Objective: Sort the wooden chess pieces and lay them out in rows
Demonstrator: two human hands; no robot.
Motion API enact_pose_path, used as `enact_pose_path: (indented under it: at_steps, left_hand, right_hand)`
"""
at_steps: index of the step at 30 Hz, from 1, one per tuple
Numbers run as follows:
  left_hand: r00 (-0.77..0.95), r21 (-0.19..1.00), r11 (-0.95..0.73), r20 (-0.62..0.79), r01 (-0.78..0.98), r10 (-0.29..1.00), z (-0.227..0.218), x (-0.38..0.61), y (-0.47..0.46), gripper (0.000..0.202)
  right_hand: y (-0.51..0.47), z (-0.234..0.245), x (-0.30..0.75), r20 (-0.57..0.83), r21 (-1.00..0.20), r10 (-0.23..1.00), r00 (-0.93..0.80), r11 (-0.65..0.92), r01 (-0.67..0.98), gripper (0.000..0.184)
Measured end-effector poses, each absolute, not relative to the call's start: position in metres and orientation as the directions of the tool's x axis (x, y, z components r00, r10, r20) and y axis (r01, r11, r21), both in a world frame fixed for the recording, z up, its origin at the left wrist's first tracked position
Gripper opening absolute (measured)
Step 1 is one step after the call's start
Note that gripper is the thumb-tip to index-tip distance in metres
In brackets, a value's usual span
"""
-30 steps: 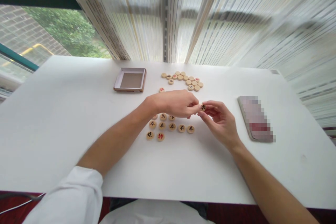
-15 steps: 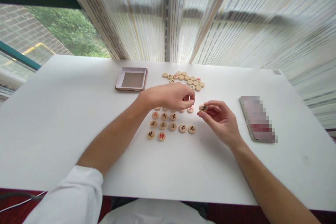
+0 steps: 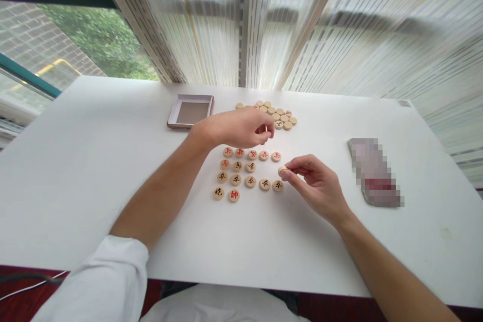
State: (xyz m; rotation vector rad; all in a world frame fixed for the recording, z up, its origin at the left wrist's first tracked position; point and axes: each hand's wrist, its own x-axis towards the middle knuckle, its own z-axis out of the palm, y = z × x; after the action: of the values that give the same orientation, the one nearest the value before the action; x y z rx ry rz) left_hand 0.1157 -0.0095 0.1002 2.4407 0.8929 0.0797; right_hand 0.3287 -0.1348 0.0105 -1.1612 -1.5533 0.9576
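Laid out: fifteen wooden xiangqi pieces [image 3: 250, 181] in four rows on the white surface [image 3: 113, 110]. Not laid out: a loose cluster of pieces [image 3: 281, 116] at 12 o'clock from the rows, with a shallow box [image 3: 190, 95] at 11 o'clock. Your right hand [image 3: 317, 186] was at 3 o'clock, pinching a wooden piece [image 3: 281, 171] between thumb and forefinger. Your left hand [image 3: 237, 128] hung above the rows, fingers curled (any piece inside was hidden).
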Motion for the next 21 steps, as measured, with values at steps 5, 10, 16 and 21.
enact_pose_path:
  at_steps: [5,10,16,21]
  left_hand:
    - [0.783,0.505,-0.645,-0.107,0.573,0.612,0.099,0.116,-0.009,0.027]
    - [0.781,0.526,-0.644,-0.064,0.556,0.621,0.098,0.114,-0.008,0.024]
    - [0.776,0.515,-0.654,-0.037,0.555,0.629,0.099,0.114,-0.008,0.021]
    - [0.775,0.517,-0.653,-0.031,0.553,0.631,0.098,0.112,-0.007,0.022]
  right_hand:
    - [-0.143,0.016,0.324,0.198,-0.912,0.949,-0.245,0.27,0.309,0.007]
    - [-0.145,0.023,0.328,0.198,-0.83,0.908,-0.369,0.356,0.43,0.015]
    - [-0.145,0.028,0.328,0.227,-0.788,0.853,-0.469,0.444,0.426,0.026]
    - [-0.147,0.026,0.324,0.227,-0.796,0.849,-0.477,0.444,0.412,0.028]
